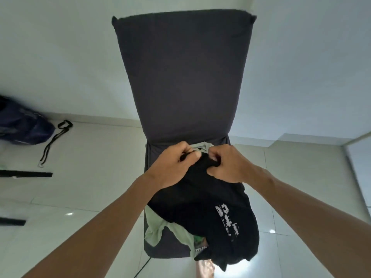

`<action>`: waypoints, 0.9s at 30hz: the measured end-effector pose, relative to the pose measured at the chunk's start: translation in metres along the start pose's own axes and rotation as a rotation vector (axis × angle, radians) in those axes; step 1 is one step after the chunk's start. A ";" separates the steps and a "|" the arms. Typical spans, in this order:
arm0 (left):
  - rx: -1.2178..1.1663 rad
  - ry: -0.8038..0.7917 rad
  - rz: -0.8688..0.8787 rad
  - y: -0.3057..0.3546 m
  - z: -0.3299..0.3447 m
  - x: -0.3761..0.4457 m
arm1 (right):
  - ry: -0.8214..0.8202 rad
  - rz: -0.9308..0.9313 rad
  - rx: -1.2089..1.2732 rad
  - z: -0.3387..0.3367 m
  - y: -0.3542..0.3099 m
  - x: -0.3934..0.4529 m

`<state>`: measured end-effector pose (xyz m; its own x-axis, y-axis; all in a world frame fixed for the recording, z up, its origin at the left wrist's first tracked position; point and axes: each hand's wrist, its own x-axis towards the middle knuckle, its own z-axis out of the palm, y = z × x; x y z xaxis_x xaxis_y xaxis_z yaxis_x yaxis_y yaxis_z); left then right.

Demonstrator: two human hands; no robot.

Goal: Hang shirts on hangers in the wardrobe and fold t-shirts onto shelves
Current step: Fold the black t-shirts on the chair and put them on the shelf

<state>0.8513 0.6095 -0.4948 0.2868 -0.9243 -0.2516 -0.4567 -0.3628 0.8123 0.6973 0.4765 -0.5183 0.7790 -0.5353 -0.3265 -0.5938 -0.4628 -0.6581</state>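
Head view, from the left: I see a dark blue bag (22, 125) on the tiled floor (96, 157) by the wall, with a black strap (53, 140) trailing beside it and two black bars (26, 174) lying nearer the left edge. In the middle stands a chair (180, 77) in a dark grey cover, its tall back upright against the pale wall. On its seat lies a heap of clothes: a pale green garment (158, 227) spills over the left side of the seat, and a black shirt (210, 207) with a white print lies on top, draping off the front right corner. A bit of shiny tan cloth (204, 267) shows below the seat's front edge.

My left hand (172, 165) is curled, its fingers pinching the top edge of the black shirt near the chair back. Just right of it, almost touching, my right hand (226, 165) is also curled tight, fingers bunched into the same edge of the shirt, thumb pressed under the fabric. Both forearms reach in from the bottom corners. Behind the hands, a strip of light collar or label peeks out at the seat's rear; I cannot tell which garment it belongs to.
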 end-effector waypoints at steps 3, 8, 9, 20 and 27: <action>-0.032 -0.094 0.105 0.040 -0.015 -0.051 | -0.195 0.075 0.058 -0.017 -0.043 -0.061; 0.029 -0.121 0.213 0.104 -0.047 -0.169 | -0.247 0.139 -0.092 -0.039 -0.135 -0.186; 0.070 -0.087 0.239 0.115 -0.053 -0.193 | -0.208 0.131 -0.098 -0.043 -0.154 -0.212; 0.070 0.068 0.294 0.234 -0.129 -0.382 | 0.132 -0.085 0.207 -0.092 -0.298 -0.412; -0.098 -0.014 0.238 0.255 -0.154 -0.452 | 0.390 -0.253 0.077 -0.105 -0.344 -0.457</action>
<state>0.7344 0.9529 -0.0928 0.1689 -0.9841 -0.0542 -0.4258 -0.1225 0.8965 0.5243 0.8063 -0.0712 0.7549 -0.6449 0.1196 -0.3672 -0.5667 -0.7376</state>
